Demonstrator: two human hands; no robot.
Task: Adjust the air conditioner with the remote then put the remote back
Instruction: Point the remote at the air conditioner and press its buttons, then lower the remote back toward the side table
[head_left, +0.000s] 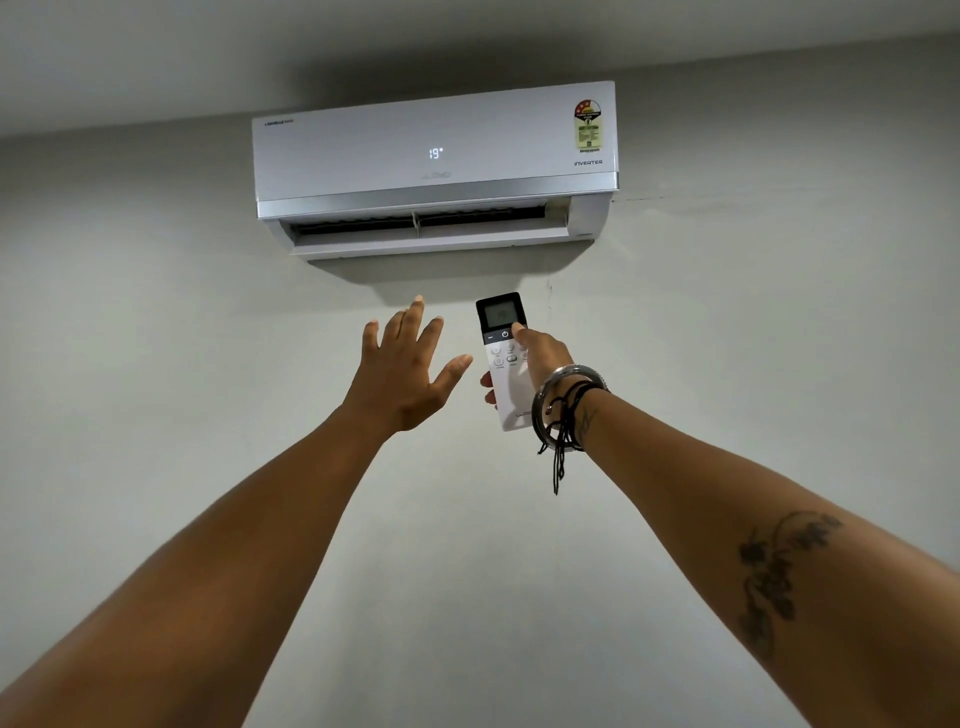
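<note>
A white air conditioner (435, 166) hangs high on the wall, its display reading 19 and its lower flap open. Below it my right hand (540, 353) grips a white remote (506, 384) with a dark screen at its top, pointed up at the unit. The thumb rests on the dark button strip just under the screen. My left hand (405, 374) is raised beside the remote on its left, palm toward the wall, fingers spread and holding nothing. A small gap separates it from the remote.
A plain pale wall (156, 338) fills the view around the unit, meeting the ceiling (156, 62) just above it. Bangles and black threads (563, 410) circle my right wrist. No shelf or holder is in view.
</note>
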